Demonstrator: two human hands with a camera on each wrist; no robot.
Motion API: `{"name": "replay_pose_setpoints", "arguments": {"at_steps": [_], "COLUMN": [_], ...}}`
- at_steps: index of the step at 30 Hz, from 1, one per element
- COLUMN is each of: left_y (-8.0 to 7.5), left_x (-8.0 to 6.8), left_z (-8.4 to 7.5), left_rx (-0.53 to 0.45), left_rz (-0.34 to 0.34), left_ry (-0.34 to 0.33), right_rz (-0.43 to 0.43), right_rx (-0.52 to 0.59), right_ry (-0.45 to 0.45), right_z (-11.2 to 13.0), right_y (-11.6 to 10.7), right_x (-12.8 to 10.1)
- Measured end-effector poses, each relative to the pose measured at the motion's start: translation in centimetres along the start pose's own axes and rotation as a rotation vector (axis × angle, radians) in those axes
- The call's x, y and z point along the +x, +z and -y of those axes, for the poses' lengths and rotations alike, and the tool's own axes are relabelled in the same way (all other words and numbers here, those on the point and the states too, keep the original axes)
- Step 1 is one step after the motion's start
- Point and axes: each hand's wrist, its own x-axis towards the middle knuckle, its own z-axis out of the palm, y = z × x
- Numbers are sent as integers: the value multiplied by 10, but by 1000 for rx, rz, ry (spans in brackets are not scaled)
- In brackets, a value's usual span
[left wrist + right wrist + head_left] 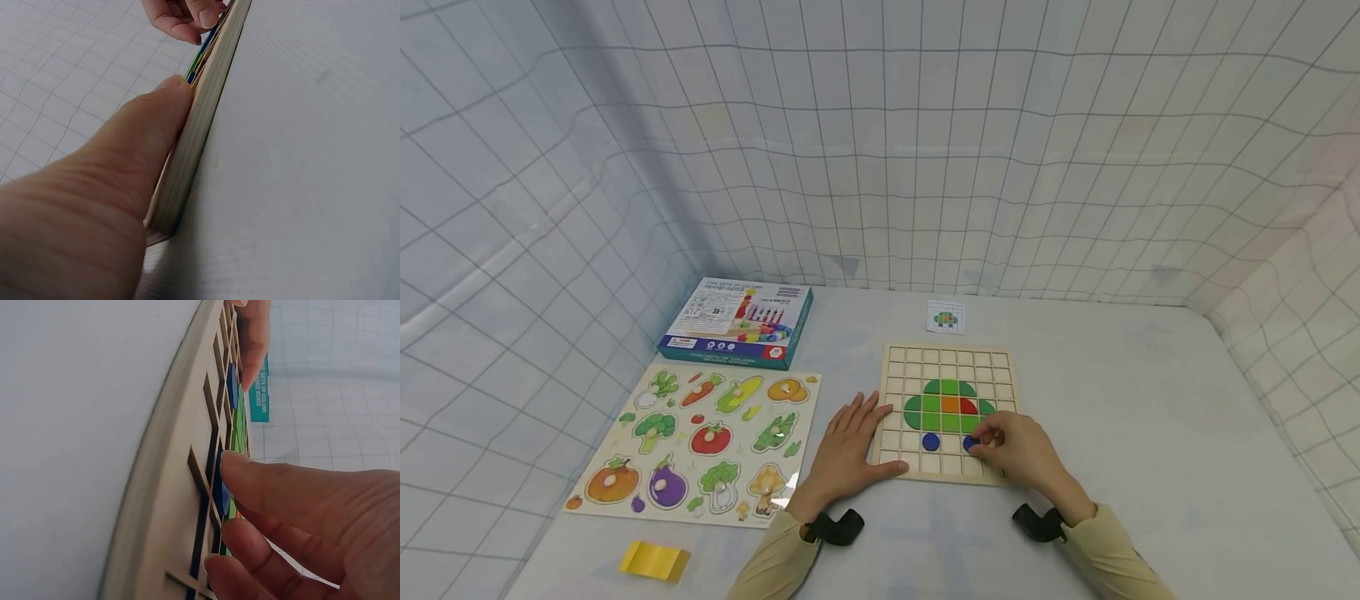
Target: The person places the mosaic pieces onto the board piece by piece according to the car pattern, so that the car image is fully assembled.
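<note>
A wooden grid board [891, 358] lies flat in front of me. Green, orange and red pieces form a car shape on it, with one blue disc [931, 442] in a cell below at the left. My right hand [1021, 448] pinches a second blue disc [970, 443] at a cell under the car's right part; in the right wrist view the thumb lies on this disc's edge. My left hand [848, 454] rests with spread, straight fingers on the board's left edge, its thumb on the lower left corner.
A picture card [946, 317] showing a similar car lies behind the board. To the left are a vegetable puzzle board [741, 450] with knobbed pieces and a toy box [737, 323]. A yellow folded piece [653, 561] lies at the front left. Grid-patterned cloth walls surround the table.
</note>
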Motion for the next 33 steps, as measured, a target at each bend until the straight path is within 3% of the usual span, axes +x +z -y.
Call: {"name": "replay_pose_setpoints", "arguments": {"at_steps": [23, 33], "left_y": [0, 2], "left_x": [0, 0], "left_z": [1, 1], "left_rx": [-4, 11], "left_rz": [-1, -3], "left_ry": [-13, -6], "right_rz": [-1, -74], "right_rx": [17, 15], "right_ry": [-5, 15], "right_z": [-2, -13], "right_y": [2, -9], "right_x": [1, -6]}}
